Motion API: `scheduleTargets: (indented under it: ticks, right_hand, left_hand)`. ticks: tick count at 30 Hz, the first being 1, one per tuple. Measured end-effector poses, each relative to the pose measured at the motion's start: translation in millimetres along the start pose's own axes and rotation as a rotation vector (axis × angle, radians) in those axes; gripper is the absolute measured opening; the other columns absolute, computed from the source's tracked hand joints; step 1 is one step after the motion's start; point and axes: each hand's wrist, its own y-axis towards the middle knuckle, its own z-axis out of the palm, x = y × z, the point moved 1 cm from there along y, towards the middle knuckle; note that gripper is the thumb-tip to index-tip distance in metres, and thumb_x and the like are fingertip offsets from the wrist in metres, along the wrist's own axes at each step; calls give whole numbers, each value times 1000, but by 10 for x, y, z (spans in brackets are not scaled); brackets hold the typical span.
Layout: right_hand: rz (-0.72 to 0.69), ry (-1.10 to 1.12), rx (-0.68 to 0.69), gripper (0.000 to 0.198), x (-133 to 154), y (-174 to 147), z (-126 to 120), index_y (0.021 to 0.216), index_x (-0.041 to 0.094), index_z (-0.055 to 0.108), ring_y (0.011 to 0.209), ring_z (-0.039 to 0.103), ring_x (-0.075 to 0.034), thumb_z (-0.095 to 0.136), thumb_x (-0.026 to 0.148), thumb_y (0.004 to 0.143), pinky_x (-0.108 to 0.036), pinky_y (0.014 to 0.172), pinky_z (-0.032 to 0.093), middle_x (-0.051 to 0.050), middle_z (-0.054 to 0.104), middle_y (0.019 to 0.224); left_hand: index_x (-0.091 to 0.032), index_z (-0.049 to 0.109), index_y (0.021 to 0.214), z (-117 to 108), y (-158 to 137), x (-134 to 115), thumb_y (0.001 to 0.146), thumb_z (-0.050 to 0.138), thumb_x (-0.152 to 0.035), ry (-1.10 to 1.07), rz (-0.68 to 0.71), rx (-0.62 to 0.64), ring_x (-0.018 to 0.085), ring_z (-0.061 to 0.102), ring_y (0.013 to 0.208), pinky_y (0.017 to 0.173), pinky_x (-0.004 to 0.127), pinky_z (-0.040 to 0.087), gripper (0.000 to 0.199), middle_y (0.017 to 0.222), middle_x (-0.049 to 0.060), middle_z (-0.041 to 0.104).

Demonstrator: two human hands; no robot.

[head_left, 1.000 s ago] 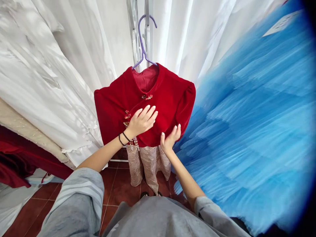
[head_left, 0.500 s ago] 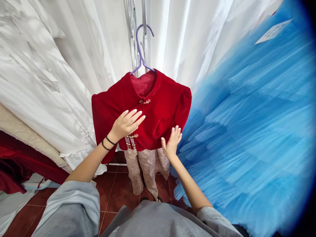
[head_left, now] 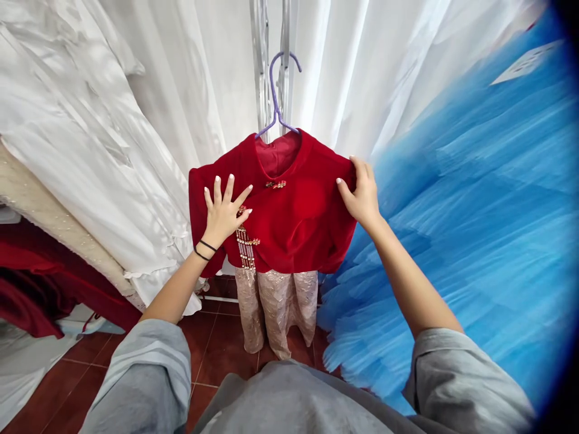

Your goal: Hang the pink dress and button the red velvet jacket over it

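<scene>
A short red velvet jacket (head_left: 312, 205) hangs on a purple hanger (head_left: 275, 90), with beaded clasps at its neck and side. Below its hem shows a pale, shiny patterned skirt (head_left: 274, 307). My left hand (head_left: 222, 217) lies spread on the jacket's left front, beside the bead tassels (head_left: 246, 250) and partly over the upper side clasp. At the jacket's right shoulder is my right hand (head_left: 364, 193), thumb and fingers apart, touching the puffed sleeve top. Neither hand grips the cloth.
Blue ruffled tulle (head_left: 465, 241) fills the right side, with a white tag (head_left: 527, 60) on it. White garments (head_left: 90, 132) hang at the left, above dark red fabric (head_left: 58, 283). A metal rail (head_left: 261, 60) stands behind the hanger, and red tiles (head_left: 221, 343) cover the floor.
My right hand has risen from the lower right sleeve to the shoulder. My left hand has shifted slightly and spread its fingers. The jacket's right sleeve now sits differently, and the view has shifted.
</scene>
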Motion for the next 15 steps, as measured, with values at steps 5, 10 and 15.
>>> scheduleTargets:
  ticks: [5, 10, 15]
  right_hand:
    - [40, -209, -104, 92, 307, -283, 56, 154, 15, 27, 146, 22, -43, 51, 71, 84, -68, 115, 23, -23, 25, 158]
    - [60, -352, 18, 106, 703, -535, 536, 156, 12, 18, 150, 3, -49, 60, 69, 77, -79, 109, 9, -28, 8, 163]
    - [135, -395, -35, 73, 368, -443, 391, 156, 17, 27, 152, 11, -41, 48, 27, 87, -77, 112, 10, -19, 23, 163]
  left_hand:
    - [-27, 52, 145, -2, -188, 63, 98, 41, -38, -133, 42, -140, 35, 22, 152, 121, 61, 14, 50, 163, 12, 30]
    - [-6, 39, 149, 299, -396, -81, 89, 54, -52, -99, -315, -388, 42, 16, 151, 120, 61, 17, 78, 158, 30, 27]
    - [1, 24, 153, 281, -380, -79, 80, 63, -58, 22, -390, -349, 49, 15, 149, 117, 67, 17, 102, 158, 36, 19]
